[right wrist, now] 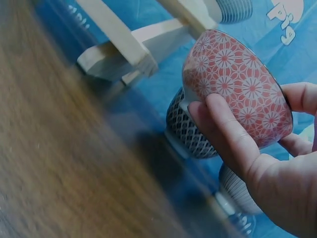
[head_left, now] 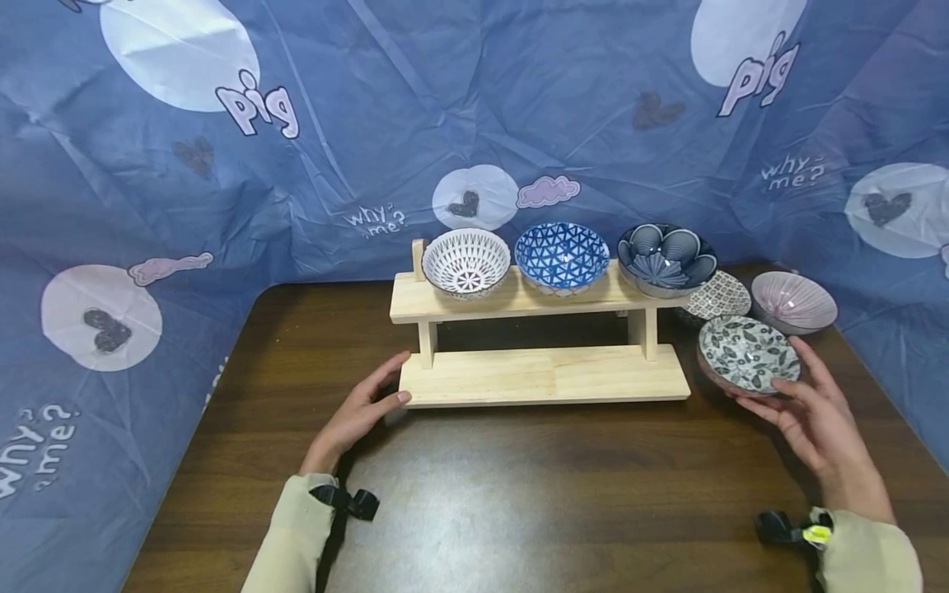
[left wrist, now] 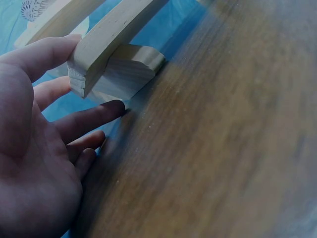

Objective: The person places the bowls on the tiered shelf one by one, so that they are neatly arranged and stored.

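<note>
My right hand (head_left: 826, 420) holds a small bowl (head_left: 749, 352), thumb at its rim and fingers under and behind it. Leaves pattern the bowl's inside; its outer wall (right wrist: 247, 84) shows white flowers on red in the right wrist view. The bowl is held up off the table, just right of a two-tier wooden stand (head_left: 544, 376). At the left end of the stand's lower board, my left hand (head_left: 363, 408) grips the corners between thumb and forefinger. Its other fingers (left wrist: 91, 121) extend loosely below the board in the left wrist view.
On the upper board stand a black-and-white bowl (head_left: 467, 262), a blue triangle-patterned bowl (head_left: 562, 255) and a dark petal-patterned bowl (head_left: 667, 259). Behind the held bowl are a lattice-patterned bowl (head_left: 717, 296) and a pinkish striped bowl (head_left: 793, 301). Blue printed cloth (head_left: 474, 107) hangs behind the table (head_left: 519, 494).
</note>
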`<state>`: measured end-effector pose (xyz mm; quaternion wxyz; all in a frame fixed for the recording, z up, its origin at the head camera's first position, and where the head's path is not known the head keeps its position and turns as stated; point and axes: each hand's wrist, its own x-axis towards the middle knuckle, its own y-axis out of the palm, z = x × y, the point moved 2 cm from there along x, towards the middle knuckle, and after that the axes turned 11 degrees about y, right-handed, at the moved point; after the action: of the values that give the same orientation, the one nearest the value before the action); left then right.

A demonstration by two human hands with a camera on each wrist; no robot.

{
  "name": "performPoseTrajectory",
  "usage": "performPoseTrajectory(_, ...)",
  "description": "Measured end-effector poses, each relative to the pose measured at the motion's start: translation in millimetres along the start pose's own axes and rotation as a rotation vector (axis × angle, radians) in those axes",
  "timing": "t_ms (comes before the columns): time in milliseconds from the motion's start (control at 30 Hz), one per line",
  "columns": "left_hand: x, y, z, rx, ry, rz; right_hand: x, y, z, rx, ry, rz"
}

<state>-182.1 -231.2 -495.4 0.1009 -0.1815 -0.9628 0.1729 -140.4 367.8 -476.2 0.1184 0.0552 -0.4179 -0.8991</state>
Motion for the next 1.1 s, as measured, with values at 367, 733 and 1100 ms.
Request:
performPoseTrajectory(367, -0.2, 0.3, 0.5, -0.004, -0.001, -0.002, -0.6, 24.0, 1.9, -0.035, 0.012, 0.064)
performPoseTrajectory(733, 0.2, 0.1, 0.6, -0.007, -0.008, -0.004, -0.6, 49.5, 1.3, -0.058, 0.045, 0.132)
performPoseTrajectory(1100, 0.0, 0.1, 0.1, -0.01, -0.013, -0.002, 6.6, 68.8, -11.1, -0.043, 0.103, 0.216)
